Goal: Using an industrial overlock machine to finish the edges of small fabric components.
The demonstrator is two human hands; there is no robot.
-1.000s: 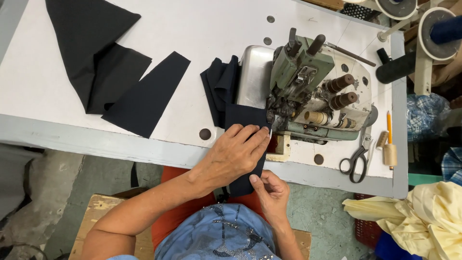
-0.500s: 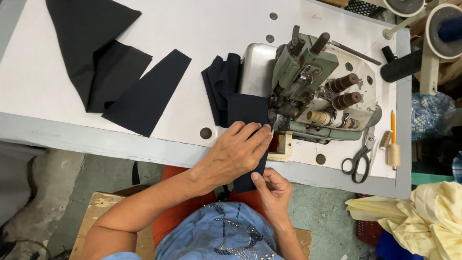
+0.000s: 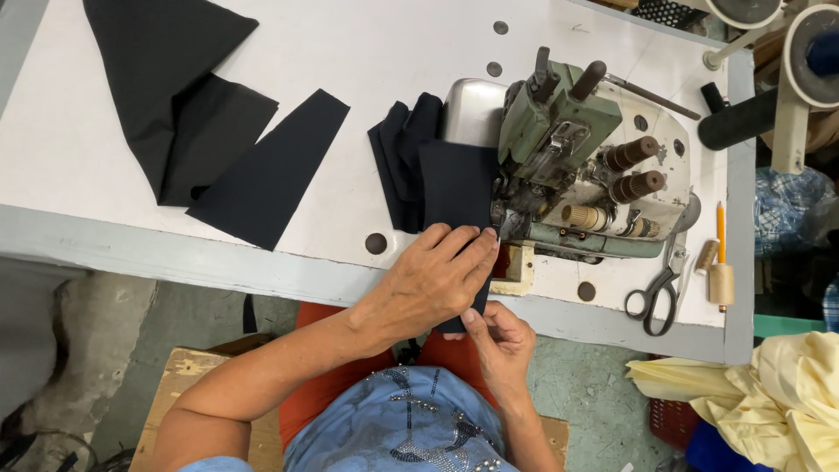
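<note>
At the far left of the white table (image 3: 367, 52) lies a big black fabric piece (image 3: 166, 79), and just right of it a narrower black strip (image 3: 266, 170) slants toward the grey front edge, overlapping the bigger piece at its left side. Further right a small heap of 2 or more black cut pieces (image 3: 400, 157) rests against the metal plate of the sewing machine (image 3: 568, 149). The black fabric panel (image 3: 459, 197) being worked lies on the table from that plate down over the front edge, its right side close against the machine's foot. The left hand (image 3: 433, 280) lies flat on the lower part of this panel, fingers stretched out together and pressing it onto the table near the edge, fingertips just beside the machine. Below the edge, the right hand (image 3: 502, 336) pinches the hanging end of the same panel between thumb and curled fingers. The green machine carries 3 brown knobs on its right side. To its right lie a pair of scissors (image 3: 657, 284) with black handles, then an orange pencil (image 3: 721, 232) and a small wooden spool (image 3: 721, 281) near the table's right edge. Off the table at the lower right sits a bundle of pale yellow cloth (image 3: 769, 398).
</note>
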